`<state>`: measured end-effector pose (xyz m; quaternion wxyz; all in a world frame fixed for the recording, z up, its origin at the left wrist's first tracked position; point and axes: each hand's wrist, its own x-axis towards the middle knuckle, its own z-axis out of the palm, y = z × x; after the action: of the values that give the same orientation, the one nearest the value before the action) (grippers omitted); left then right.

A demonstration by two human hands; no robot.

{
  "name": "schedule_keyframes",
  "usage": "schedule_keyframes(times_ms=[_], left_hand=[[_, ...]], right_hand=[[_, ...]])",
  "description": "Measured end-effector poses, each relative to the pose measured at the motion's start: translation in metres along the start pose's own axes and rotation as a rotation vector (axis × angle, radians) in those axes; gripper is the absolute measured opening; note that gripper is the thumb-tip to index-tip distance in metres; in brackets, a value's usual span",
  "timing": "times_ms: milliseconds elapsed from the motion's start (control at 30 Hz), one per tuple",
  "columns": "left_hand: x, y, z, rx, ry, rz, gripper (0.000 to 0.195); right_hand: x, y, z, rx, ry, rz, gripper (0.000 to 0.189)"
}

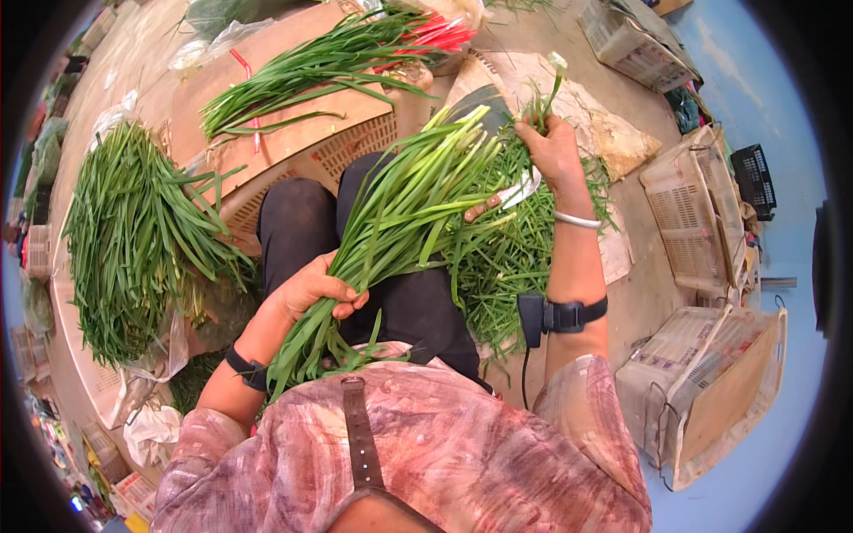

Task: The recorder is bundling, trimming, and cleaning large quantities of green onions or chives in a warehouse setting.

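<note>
My left hand (320,286) grips a long bunch of garlic chives (413,200) near its leafy end, across my lap. The pale stem ends point away from me, towards the right. With raised fingers, my right hand (553,143) pinches a few loose green strands (538,100) past the stem ends. Beneath it spreads a heap of chive trimmings (506,286). A short knife with a wooden handle (482,208) and curved blade (521,189) lies on the heap, beside the bunch.
A larger pile of chives (126,246) stands at my left. Ahead, a cardboard sheet (293,136) on a plastic crate (346,146) bears another chive bunch (313,73) and red ties (440,33). Plastic crates (693,213) line the blue wall (786,253) at right.
</note>
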<state>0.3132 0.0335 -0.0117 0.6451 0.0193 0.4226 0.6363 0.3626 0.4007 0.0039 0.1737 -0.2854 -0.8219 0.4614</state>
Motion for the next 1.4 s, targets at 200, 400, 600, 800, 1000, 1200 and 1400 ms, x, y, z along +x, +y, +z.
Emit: schedule_keyframes(times_ms=[200, 400, 600, 800, 1000, 1200, 1400], left_hand=[[0.003, 0.000, -0.001, -0.041, -0.060, -0.018, 0.051], [0.002, -0.002, 0.002, 0.040, -0.025, 0.034, 0.056], [-0.001, -0.005, 0.002, 0.085, -0.014, 0.040, 0.058], [0.002, -0.005, -0.004, -0.092, -0.060, 0.016, 0.054], [0.000, -0.005, -0.015, -0.122, -0.106, -0.012, 0.057], [-0.010, -0.002, 0.009, -0.239, -0.109, 0.070, 0.041], [-0.012, -0.007, 0.008, -0.335, -0.053, 0.047, 0.041]], right_hand=[[-0.045, -0.039, 0.062, 0.204, -0.368, 0.146, 0.010], [-0.037, -0.051, 0.072, 0.262, -0.226, -0.120, 0.021], [-0.026, -0.079, 0.057, 0.351, -0.259, -0.141, 0.013], [0.000, -0.053, 0.002, 1.175, -0.404, 0.202, 0.016], [0.019, -0.011, -0.067, 1.391, -0.182, 0.116, 0.018], [0.008, 0.029, -0.110, -0.200, 0.096, 0.232, 0.034], [-0.033, -0.001, -0.012, 0.150, -0.201, 0.271, 0.044]])
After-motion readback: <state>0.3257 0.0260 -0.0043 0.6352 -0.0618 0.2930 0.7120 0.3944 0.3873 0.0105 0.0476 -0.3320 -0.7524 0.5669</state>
